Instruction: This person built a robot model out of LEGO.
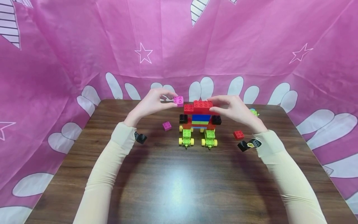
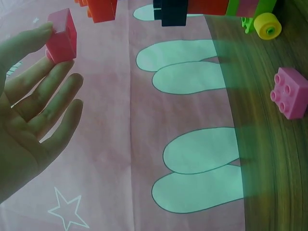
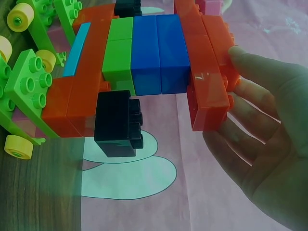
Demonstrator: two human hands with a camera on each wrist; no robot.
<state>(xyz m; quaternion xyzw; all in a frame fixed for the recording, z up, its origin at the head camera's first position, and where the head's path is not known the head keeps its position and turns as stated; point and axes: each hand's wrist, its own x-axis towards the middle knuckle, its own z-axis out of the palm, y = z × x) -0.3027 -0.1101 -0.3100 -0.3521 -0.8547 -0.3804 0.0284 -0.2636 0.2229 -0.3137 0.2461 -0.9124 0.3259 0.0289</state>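
A makeshift play or recording corner, not an ordinary room. A pink printed cloth (image 1: 179, 40) with white stars hangs around a dark wood-grain tabletop (image 1: 179, 186), where toy building bricks (image 1: 167, 125) lie scattered.

Pink brick (image 1: 178, 100), red/blue/green model (image 1: 199, 119), pink star-print cloth (image 1: 179, 43).
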